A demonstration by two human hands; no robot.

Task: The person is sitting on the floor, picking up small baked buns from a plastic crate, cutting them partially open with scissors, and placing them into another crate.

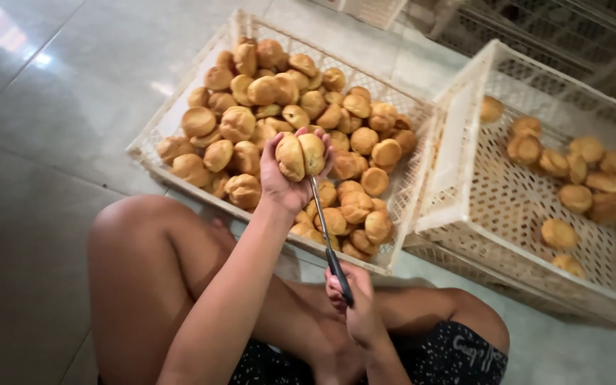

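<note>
Head view: bun up, blade in.
Left hand (283,182) clamps a split bun (301,155) at frame centre; right hand (351,303), lower centre, grips the knife (328,242), its long axis running up into the bun's underside.

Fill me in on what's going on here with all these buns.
A person sitting on the floor holds a round golden bun up in the left hand. The right hand grips a black-handled knife whose blade reaches into the bun. In front stands a white plastic crate heaped with buns; a second white crate to the right holds only a few.
</note>
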